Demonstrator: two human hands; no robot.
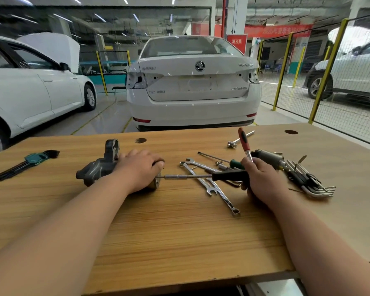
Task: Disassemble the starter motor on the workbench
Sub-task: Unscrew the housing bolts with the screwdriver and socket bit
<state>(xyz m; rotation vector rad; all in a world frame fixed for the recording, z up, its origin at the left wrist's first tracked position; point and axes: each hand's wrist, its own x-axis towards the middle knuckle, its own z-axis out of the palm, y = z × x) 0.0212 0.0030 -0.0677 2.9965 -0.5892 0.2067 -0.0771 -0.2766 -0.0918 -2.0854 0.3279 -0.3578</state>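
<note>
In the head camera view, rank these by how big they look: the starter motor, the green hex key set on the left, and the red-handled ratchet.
1. Green hex key set, longest span.
2. Starter motor, bulkier but partly under the left hand; these two are close.
3. Red-handled ratchet, held by the right hand.

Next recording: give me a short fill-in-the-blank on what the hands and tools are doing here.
1. The left hand presses down on the ____.
2. The right hand grips a black-handled ____ whose shaft points at the motor.
3. The two combination wrenches lie ____ the hands.
4. The green-holdered hex key set lies at the workbench's ____ end.

Missing words: starter motor; driver; between; left
</note>
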